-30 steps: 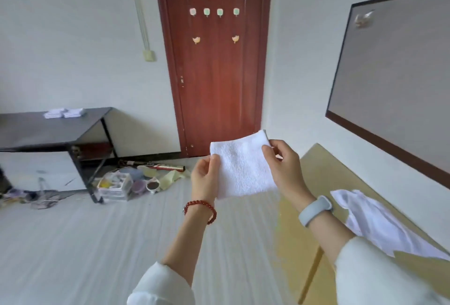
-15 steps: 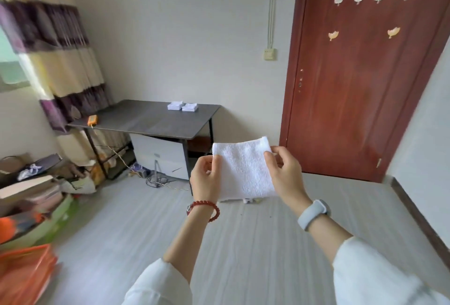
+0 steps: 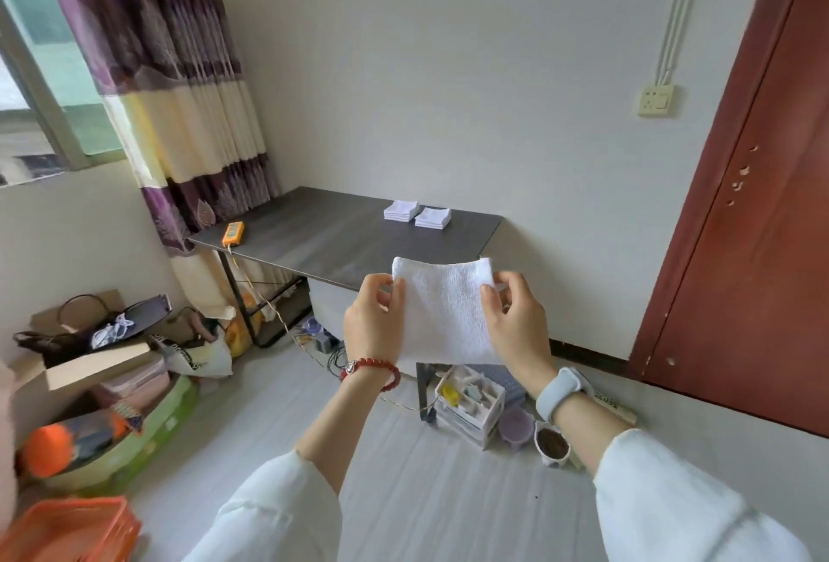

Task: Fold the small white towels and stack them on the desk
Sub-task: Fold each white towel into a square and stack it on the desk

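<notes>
Evidently held for carrying to the desk [image 3: 314, 238], the white towel [image 3: 444, 310] hangs in the air in front of the person, well short of the two folded stacks [image 3: 417, 215] near the desk's far right corner. Left hand [image 3: 374, 324] and right hand [image 3: 516, 324] each pinch one side edge between curled fingers and thumb, keeping the cloth taut and flat, probably so the fold holds.

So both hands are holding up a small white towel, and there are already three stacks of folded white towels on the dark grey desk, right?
Not quite: the head view shows two stacks of folded white towels on the dark grey desk, not three. Both the left hand and right hand do hold the small white towel.
</notes>
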`<state>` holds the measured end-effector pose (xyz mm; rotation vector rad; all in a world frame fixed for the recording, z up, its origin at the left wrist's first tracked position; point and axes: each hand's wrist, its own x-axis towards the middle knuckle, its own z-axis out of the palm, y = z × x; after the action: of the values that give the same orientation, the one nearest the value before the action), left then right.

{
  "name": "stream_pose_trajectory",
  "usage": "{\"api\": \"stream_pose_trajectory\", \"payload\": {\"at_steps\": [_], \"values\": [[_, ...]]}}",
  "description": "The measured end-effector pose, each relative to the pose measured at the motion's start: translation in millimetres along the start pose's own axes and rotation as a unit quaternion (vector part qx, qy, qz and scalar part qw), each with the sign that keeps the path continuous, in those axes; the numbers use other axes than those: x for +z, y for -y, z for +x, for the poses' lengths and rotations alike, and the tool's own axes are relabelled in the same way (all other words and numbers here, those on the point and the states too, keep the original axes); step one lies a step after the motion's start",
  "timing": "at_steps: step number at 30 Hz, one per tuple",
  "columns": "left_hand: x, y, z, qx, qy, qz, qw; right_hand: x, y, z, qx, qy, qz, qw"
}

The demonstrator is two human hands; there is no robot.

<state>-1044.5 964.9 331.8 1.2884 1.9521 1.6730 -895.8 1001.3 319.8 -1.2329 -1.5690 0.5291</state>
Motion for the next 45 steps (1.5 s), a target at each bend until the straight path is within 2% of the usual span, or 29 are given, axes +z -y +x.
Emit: {"api": "stream_pose_trajectory", "payload": {"at_steps": [8,14,16,22,27,36,45], "values": [[27.9,107.1,198.9,-0.022,-0.016,0.063,0.998,184.4,-41.2,139.8,-0.002,0.075,0.025,0.997],[52.0,186.6,372.7,-0.04,0.023,0.071,0.996,324.6,-66.4,259.5,0.049,0.112,0.038,0.992],[67.4,208.9,426.0,-0.058,0.06,0.07,0.994,359.3,-75.6,295.7,0.074,0.125,0.035,0.989],[137.9,275.7,542.5,-0.101,0.202,0.068,0.972,429.5,-132.9,384.2,0.157,0.142,-0.002,0.977],[211.6,329.1,639.3,-0.113,0.263,0.066,0.956,489.2,-195.7,471.9,0.207,0.13,-0.024,0.969],[368.2,392.7,843.7,-0.13,0.314,0.088,0.937,600.7,-303.8,657.2,0.284,0.078,-0.009,0.955],[493.5,444.5,941.0,-0.149,0.317,0.1,0.931,657.7,-390.6,775.9,0.307,0.032,-0.052,0.95]]}}
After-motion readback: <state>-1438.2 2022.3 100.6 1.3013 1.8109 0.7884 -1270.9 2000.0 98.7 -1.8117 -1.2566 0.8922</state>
